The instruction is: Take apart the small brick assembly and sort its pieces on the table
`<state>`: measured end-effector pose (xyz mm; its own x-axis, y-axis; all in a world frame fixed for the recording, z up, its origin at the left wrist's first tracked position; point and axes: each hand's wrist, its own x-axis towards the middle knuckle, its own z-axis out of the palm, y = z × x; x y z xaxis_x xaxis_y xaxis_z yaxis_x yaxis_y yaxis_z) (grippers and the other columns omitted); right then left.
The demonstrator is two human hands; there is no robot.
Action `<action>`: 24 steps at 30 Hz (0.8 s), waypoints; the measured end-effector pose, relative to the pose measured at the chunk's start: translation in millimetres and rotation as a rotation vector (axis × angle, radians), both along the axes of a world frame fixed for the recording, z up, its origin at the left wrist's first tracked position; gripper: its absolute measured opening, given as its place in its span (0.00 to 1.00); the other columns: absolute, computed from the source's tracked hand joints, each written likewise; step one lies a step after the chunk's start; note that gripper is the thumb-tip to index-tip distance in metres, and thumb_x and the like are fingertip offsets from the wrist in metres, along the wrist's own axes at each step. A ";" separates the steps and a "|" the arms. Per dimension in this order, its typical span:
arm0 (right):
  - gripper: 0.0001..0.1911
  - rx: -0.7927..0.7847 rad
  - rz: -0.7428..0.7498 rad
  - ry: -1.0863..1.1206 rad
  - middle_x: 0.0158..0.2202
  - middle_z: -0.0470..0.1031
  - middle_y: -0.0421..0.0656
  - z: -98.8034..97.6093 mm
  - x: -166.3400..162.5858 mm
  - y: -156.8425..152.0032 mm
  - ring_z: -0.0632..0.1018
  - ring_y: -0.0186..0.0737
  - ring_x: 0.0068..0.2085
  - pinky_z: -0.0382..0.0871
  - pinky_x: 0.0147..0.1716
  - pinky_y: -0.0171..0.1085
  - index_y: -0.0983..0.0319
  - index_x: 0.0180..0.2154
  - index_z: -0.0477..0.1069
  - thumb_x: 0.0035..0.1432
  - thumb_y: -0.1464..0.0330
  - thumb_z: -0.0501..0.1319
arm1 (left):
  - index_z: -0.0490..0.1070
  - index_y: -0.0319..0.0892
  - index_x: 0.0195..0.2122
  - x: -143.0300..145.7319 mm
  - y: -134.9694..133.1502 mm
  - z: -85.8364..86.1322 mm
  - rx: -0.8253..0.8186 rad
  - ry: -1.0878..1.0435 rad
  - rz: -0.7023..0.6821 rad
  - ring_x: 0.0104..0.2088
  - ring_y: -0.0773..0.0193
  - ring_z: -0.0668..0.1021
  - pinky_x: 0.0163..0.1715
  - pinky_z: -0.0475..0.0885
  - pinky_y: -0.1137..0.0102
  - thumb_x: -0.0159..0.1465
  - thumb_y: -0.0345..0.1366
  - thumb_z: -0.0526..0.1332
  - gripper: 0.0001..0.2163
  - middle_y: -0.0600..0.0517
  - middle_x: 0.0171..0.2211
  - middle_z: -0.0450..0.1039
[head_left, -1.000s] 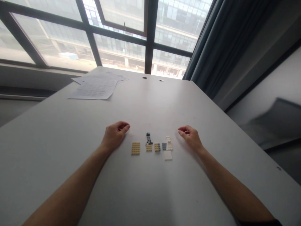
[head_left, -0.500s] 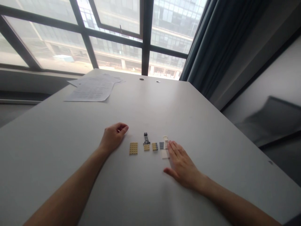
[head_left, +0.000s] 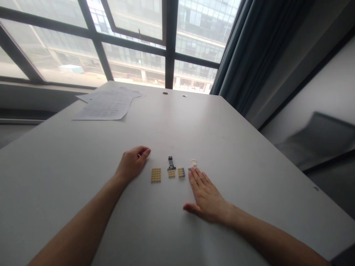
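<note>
A white piece (head_left: 193, 162) lies partly hidden by the right hand (head_left: 206, 197), fingers flat and released. Leftward, a studded tan plate (head_left: 155, 175) sits on the smooth surface (head_left: 155, 221) near the left hand (head_left: 134, 162), its fingers curled closed, apparently empty.

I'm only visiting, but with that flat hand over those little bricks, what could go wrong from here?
The right hand partly hides a grey piece under its fingers, so that piece might be nudged unseen. The white piece is right by the fingertips; a forward slip could push it away. The tan-and-grey block is close by too, so a sideways sweep might knock it.
</note>
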<state>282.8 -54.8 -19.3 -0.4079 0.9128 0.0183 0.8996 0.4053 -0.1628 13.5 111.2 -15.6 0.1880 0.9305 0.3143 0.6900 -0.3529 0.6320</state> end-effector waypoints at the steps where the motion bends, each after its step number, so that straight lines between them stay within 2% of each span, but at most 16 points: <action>1: 0.50 -0.001 0.004 -0.016 0.67 0.38 0.58 -0.1 5.1 -2.0 0.43 0.56 0.67 0.43 0.65 0.51 0.73 0.66 0.38 0.58 0.43 0.48 | 0.74 0.44 0.34 0.3 -0.1 0.0 -0.001 0.003 -0.003 0.30 0.61 0.76 0.35 0.68 0.71 0.61 0.49 0.53 0.16 0.51 0.31 0.78; 5: 0.50 0.017 0.017 -0.104 0.67 0.39 0.58 -2.7 40.5 -11.8 0.44 0.55 0.67 0.44 0.64 0.53 0.71 0.66 0.33 0.58 0.43 0.48 | 0.74 0.44 0.34 1.5 -0.7 1.0 -0.013 0.026 -0.022 0.29 0.61 0.76 0.35 0.68 0.71 0.61 0.49 0.54 0.16 0.51 0.30 0.77; 10: 0.48 0.097 0.011 -0.234 0.68 0.38 0.55 -10.7 110.4 -19.5 0.44 0.52 0.68 0.46 0.64 0.52 0.68 0.66 0.24 0.61 0.45 0.46 | 0.75 0.43 0.34 2.5 -2.3 3.8 -0.026 0.040 -0.020 0.29 0.61 0.76 0.34 0.68 0.70 0.60 0.49 0.54 0.16 0.51 0.29 0.77; 14: 0.48 0.108 0.005 -0.288 0.68 0.37 0.54 -14.3 151.2 -19.4 0.45 0.51 0.67 0.47 0.64 0.50 0.68 0.65 0.22 0.61 0.44 0.43 | 0.75 0.43 0.34 2.4 -2.4 3.9 -0.022 0.067 -0.020 0.29 0.61 0.75 0.34 0.68 0.70 0.60 0.48 0.54 0.16 0.51 0.29 0.77; 17: 0.48 0.124 0.004 -0.280 0.68 0.39 0.54 -16.2 160.9 -19.0 0.46 0.51 0.67 0.48 0.64 0.50 0.68 0.65 0.23 0.60 0.43 0.41 | 0.75 0.43 0.35 1.9 -1.5 2.8 -0.021 0.071 -0.024 0.30 0.61 0.76 0.35 0.68 0.70 0.60 0.49 0.54 0.16 0.51 0.30 0.77; 21: 0.47 0.182 -0.028 -0.195 0.68 0.41 0.55 -15.8 156.6 -18.1 0.47 0.52 0.67 0.49 0.63 0.53 0.68 0.66 0.26 0.60 0.43 0.40 | 0.75 0.43 0.35 1.3 -0.7 1.8 -0.015 0.077 -0.029 0.30 0.61 0.76 0.34 0.69 0.71 0.60 0.49 0.54 0.16 0.51 0.30 0.77; 24: 0.43 0.262 -0.062 -0.075 0.67 0.47 0.55 -8.7 143.3 -11.7 0.51 0.53 0.66 0.51 0.62 0.54 0.67 0.67 0.37 0.62 0.46 0.45 | 0.75 0.43 0.35 1.2 -0.3 1.6 -0.010 0.083 -0.037 0.30 0.61 0.76 0.35 0.69 0.71 0.61 0.48 0.54 0.16 0.51 0.30 0.77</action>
